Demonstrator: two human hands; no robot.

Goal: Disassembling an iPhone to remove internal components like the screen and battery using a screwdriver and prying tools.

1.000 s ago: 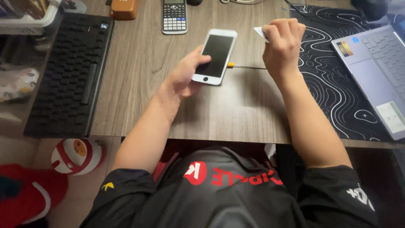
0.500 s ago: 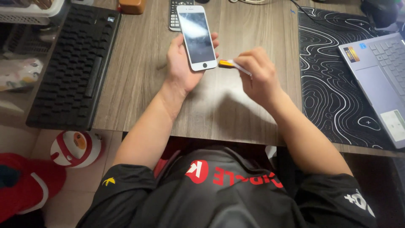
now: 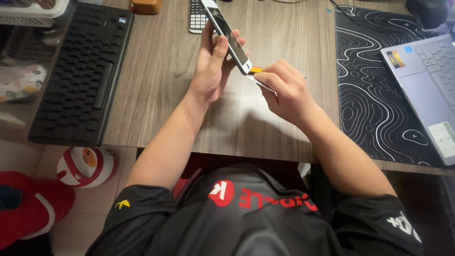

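My left hand (image 3: 211, 66) holds a white smartphone (image 3: 228, 38) tilted on edge above the wooden desk (image 3: 156, 71), screen facing right. My right hand (image 3: 284, 90) is closed around a thin flat tool (image 3: 259, 81) whose tip meets the phone's lower end. A small orange-yellow piece (image 3: 256, 69) shows just beside that end; what it belongs to I cannot tell.
A black keyboard (image 3: 80, 71) lies at the left. A calculator (image 3: 196, 19) sits behind the phone, a brown object (image 3: 146, 5) at the top edge. A black patterned mat (image 3: 379, 90) carries a silver laptop (image 3: 426, 85) at the right. A red-and-white ball (image 3: 85, 166) rests on the floor.
The phone has been lifted off the desk by my left hand and tilted onto its edge. My right hand has come down from the upper right to the phone's lower end with the tool.
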